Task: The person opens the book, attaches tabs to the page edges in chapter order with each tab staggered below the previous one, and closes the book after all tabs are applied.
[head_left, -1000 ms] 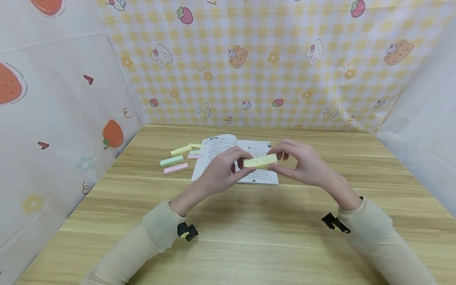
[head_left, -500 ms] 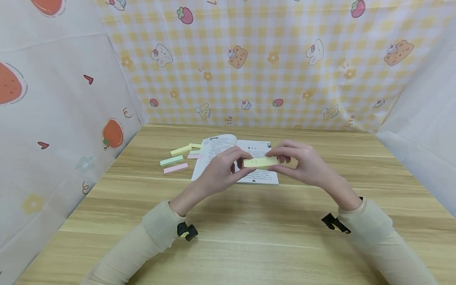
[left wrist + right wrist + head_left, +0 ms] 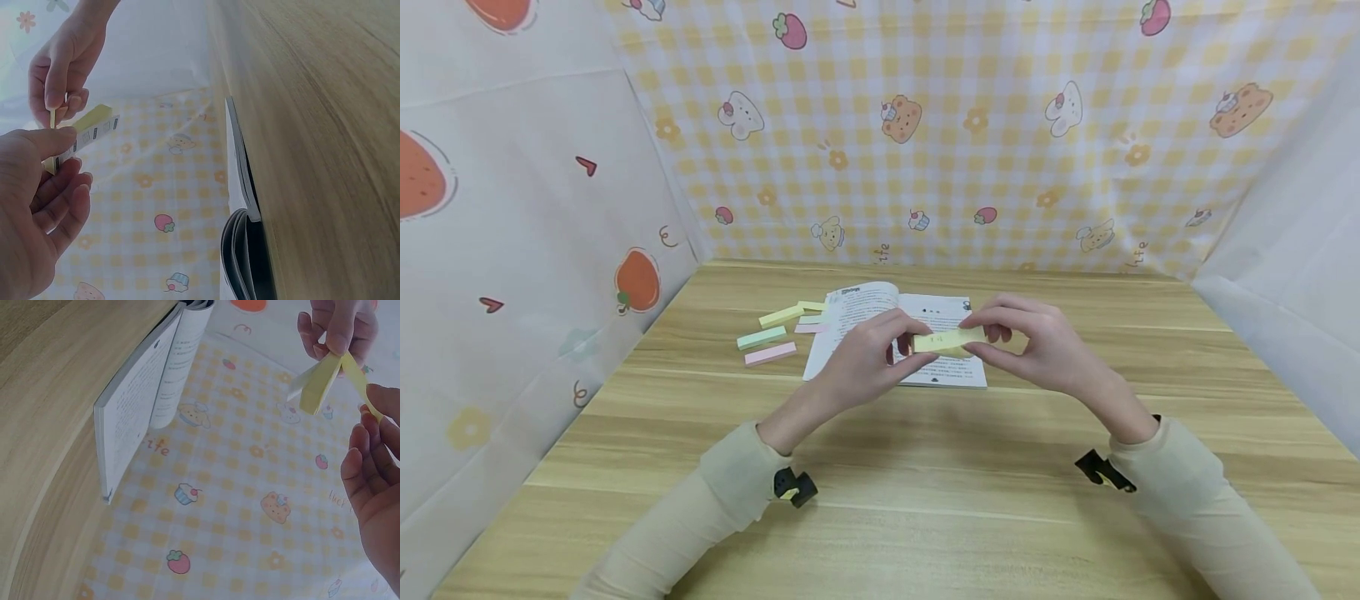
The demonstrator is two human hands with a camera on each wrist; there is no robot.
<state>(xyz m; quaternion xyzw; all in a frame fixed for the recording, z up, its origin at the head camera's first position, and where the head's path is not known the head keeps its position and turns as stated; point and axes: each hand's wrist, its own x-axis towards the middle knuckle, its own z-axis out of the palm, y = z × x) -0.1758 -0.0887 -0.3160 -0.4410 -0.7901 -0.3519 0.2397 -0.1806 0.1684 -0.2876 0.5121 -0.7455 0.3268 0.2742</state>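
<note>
We hold a yellow pad (image 3: 946,340) above the open book (image 3: 880,321), our left hand (image 3: 865,362) pinching its left end. Our right hand (image 3: 1037,346) pinches a sheet at the other end, peeling it in the right wrist view. Our fingers (image 3: 1000,321) hide the pad's right end, and its print is unreadable.

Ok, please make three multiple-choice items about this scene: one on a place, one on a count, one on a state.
1. Where is the book?
A. on the table
B. in a hand
C. on the floor

2. How many sticky pads lie loose left of the book?
A. one
B. three
C. six

3. How is the yellow pad held?
A. flat on the table
B. pinched by the left hand and the right hand
C. by one hand only

Answers: 1 A, the book lies open on the wood; 2 B, yellow, green and pink ones; 3 B, both hands pinch its ends in the air.
</note>
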